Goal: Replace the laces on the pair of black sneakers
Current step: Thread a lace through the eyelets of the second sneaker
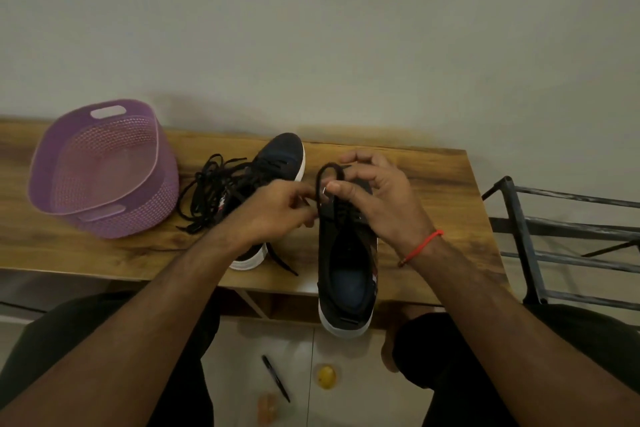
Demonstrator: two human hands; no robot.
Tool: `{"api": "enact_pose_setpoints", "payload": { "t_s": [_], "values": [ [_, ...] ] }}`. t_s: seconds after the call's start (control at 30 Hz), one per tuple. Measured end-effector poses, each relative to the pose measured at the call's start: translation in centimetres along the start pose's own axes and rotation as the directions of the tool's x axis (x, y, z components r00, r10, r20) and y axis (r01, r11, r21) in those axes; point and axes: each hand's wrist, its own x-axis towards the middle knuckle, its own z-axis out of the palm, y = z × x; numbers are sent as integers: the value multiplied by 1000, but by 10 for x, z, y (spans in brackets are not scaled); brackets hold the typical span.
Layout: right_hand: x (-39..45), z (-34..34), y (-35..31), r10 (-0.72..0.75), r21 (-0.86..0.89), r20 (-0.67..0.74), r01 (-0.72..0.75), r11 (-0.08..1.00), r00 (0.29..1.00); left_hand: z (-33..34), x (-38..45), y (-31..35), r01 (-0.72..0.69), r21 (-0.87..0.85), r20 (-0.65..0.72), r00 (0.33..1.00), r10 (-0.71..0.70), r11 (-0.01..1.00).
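So the setup is a wood-grain tabletop [433, 184] pushed up against a plain pale wall [311, 28], with a light tiled floor [294, 340] below. A dark metal rack [554, 239] stands off the right end.

On the left of the tabletop there's a purple plastic basket [104, 170], tipped toward the camera. Just beside it is a loose tangle of black laces [207, 191], touching the left sneaker [280, 156], whose toe points at the wall. The left forearm crosses over that sneaker's heel half, so most of it is hidden.

The right sneaker [346, 270] lies with its heel hanging over the front edge of the tabletop. A black lace [329, 172] loops up from its eyelets. The right hand [377, 198] has curled fingers pinching that loop near its white tip, and there's a red thread on the wrist. The left hand [277, 211] is curled in right next to it, apparently pinching the same lace lower down.

Down on the floor between the knees: a pen [275, 378], a yellow round thing [326, 376] and something orange, blurry.
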Motion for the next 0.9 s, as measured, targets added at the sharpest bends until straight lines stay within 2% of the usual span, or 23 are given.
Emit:
{"api": "enact_pose_setpoints", "payload": {
  "t_s": [0.03, 0.07, 0.17, 0.27, 0.37, 0.47, 0.5, 0.53, 0.57, 0.63, 0.7, 0.77, 0.8, 0.9],
  "values": [
    [1, -2, -3, -25, 62, -14, 26, 998, 1000, 6, -1, 0, -68, 36, 60, 996, 66, 997],
    [1, -3, -6, -40, 108, -18, 41, 993, 999, 13, -1, 1, -147, 40, 54, 988, 145, 988],
    [1, -4, -5, -15, 133, 0, 15, 991, 1000, 24, 1, 7, -290, 117, -116, 946, 303, 950],
    [2, -10, 2, 38, 89, 60, -43, 995, 997, 15, 4, 4, -308, 194, -298, 886, 355, 931],
    [2, -16, 8, 74, -68, 122, -66, 996, 990, 0, -3, 12, -440, 138, -473, 758, 449, 888],
    [0, -10, 8, 85, -220, 232, -33, 975, 969, -6, -10, 27, -619, 133, -606, 567, 558, 774],
    [-1, -6, 10, 72, -288, 290, 15, 958, 954, -6, -12, 31, -668, 127, -620, 523, 584, 734],
    [-2, -3, 11, 79, -348, 330, 44, 936, 941, -6, -13, 34, -704, 87, -626, 512, 588, 705],
    [-2, 0, 12, 94, -386, 339, 47, 921, 936, -6, -13, 35, -719, 11, -629, 535, 564, 695],
    [-2, -1, 10, 93, -362, 317, 29, 932, 944, -7, -14, 36, -700, -217, -627, 634, 452, 680],
    [0, -3, 6, 51, -166, 244, -10, 986, 969, -9, -15, 35, -668, -416, -617, 706, 348, 617],
    [0, -8, -3, 39, 99, 192, -59, 993, 981, -13, -13, 31, -654, -458, -612, 723, 320, 602],
    [-1, -10, -7, 3, 202, 168, -37, 979, 986, -15, -13, 30, -656, -453, -606, 723, 331, 604],
    [-2, -10, -9, -70, 322, 144, 20, 947, 987, -20, -13, 24, -628, -475, -498, 770, 400, 617]
  ]
}}
